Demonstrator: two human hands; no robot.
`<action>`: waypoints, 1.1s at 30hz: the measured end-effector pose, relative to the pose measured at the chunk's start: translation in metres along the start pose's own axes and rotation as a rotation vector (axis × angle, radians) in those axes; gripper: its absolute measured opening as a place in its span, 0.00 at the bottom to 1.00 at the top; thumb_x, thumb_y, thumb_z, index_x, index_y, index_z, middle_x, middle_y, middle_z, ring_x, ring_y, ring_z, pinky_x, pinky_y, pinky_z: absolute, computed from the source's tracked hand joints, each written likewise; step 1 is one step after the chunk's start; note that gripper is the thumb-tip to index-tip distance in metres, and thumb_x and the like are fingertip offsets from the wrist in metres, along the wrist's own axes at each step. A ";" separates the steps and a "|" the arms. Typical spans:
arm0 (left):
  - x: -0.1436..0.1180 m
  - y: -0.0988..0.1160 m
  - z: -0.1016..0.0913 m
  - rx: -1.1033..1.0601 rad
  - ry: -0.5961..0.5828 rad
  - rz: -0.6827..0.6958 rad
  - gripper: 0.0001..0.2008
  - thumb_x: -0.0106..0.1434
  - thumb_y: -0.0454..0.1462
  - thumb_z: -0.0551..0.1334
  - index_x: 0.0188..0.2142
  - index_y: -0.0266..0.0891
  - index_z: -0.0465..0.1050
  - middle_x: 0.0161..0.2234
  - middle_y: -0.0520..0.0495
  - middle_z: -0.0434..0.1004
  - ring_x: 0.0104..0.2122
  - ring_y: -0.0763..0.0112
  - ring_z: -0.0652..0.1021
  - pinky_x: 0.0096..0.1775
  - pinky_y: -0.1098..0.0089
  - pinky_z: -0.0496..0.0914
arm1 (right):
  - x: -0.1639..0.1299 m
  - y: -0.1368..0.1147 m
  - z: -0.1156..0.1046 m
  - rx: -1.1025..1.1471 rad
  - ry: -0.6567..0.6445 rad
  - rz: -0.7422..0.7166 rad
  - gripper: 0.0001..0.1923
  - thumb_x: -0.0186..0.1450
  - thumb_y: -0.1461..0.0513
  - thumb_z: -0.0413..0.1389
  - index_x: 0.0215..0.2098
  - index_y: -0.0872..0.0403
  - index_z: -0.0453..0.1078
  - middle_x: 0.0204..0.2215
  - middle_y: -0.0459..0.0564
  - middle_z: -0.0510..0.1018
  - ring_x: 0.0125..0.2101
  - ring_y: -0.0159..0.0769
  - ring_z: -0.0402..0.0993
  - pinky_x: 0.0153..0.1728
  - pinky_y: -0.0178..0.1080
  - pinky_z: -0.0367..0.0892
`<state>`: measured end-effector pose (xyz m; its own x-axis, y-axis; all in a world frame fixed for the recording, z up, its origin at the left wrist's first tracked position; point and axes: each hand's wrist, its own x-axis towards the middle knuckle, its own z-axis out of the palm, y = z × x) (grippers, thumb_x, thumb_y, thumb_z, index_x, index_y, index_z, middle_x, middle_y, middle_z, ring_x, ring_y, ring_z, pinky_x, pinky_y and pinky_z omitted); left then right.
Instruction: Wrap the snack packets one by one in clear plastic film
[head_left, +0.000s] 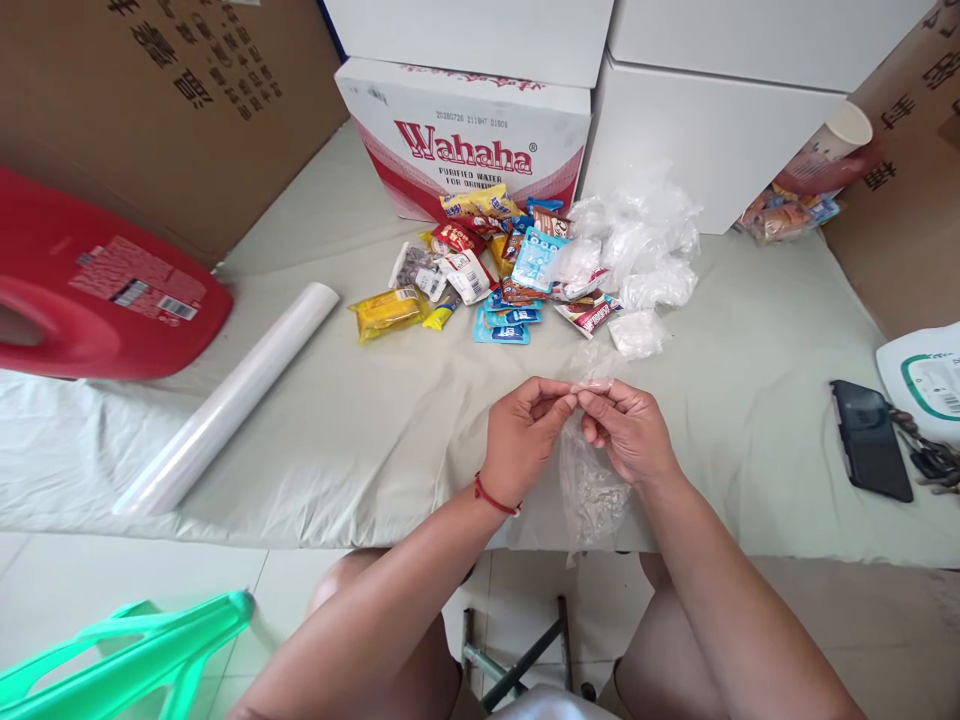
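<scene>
Pale green cloth (360,420) was spread over a low surface, with cardboard and white cartons stacked along its far edge. At far left a red plastic jug (90,290) was laid on its side, its label turned up. Just beside it a roll of clear film (229,400) was set at a slant on the cloth. Behind the middle a Wahaha water carton (465,135) was stood upright and closed, so its contents could not be told. In front of it a heap of small snack packets (480,275) was piled loose on the cloth, and next to that a heap of crumpled clear bags (637,250).

Near the front edge the left hand (521,440), a red string at its wrist, was closed in a pinch on the top rim of a clear plastic bag (589,485). The right hand (626,430) was pinched on the same rim, fingertips nearly meeting the left's. The bag was hung down between both hands over the cloth's edge; whether anything was inside could not be told.

At far right a paper cup (832,150) was tipped on its side above a bag of packets, and a dark phone (870,440) was laid flat beside keys (930,455).
</scene>
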<state>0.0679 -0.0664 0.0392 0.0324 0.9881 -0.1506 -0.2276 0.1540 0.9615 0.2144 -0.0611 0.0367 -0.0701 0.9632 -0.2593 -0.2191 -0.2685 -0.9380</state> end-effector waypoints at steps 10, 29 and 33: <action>0.009 0.008 -0.011 -0.344 0.213 -0.229 0.12 0.58 0.39 0.70 0.32 0.41 0.67 0.31 0.52 0.81 0.31 0.72 0.80 0.35 0.71 0.74 | -0.002 -0.005 -0.002 0.056 -0.035 0.041 0.15 0.58 0.51 0.69 0.32 0.52 0.75 0.27 0.46 0.80 0.21 0.27 0.63 0.22 0.32 0.59; 0.017 0.031 -0.070 -0.323 0.533 -0.308 0.07 0.61 0.31 0.63 0.30 0.41 0.65 0.27 0.55 0.70 0.25 0.76 0.74 0.25 0.75 0.69 | 0.009 -0.028 -0.046 0.159 0.021 0.209 0.08 0.51 0.60 0.66 0.27 0.53 0.72 0.24 0.47 0.75 0.19 0.26 0.59 0.15 0.29 0.52; 0.019 0.034 -0.079 -0.314 0.518 -0.352 0.07 0.60 0.30 0.62 0.31 0.41 0.64 0.23 0.58 0.67 0.19 0.79 0.70 0.21 0.78 0.63 | 0.013 -0.036 -0.066 0.106 0.035 0.210 0.08 0.52 0.60 0.65 0.28 0.53 0.71 0.23 0.46 0.73 0.18 0.25 0.56 0.13 0.29 0.48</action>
<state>-0.0158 -0.0425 0.0508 -0.2939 0.7389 -0.6063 -0.5619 0.3795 0.7350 0.2854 -0.0382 0.0517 -0.0913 0.8853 -0.4559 -0.3041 -0.4608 -0.8338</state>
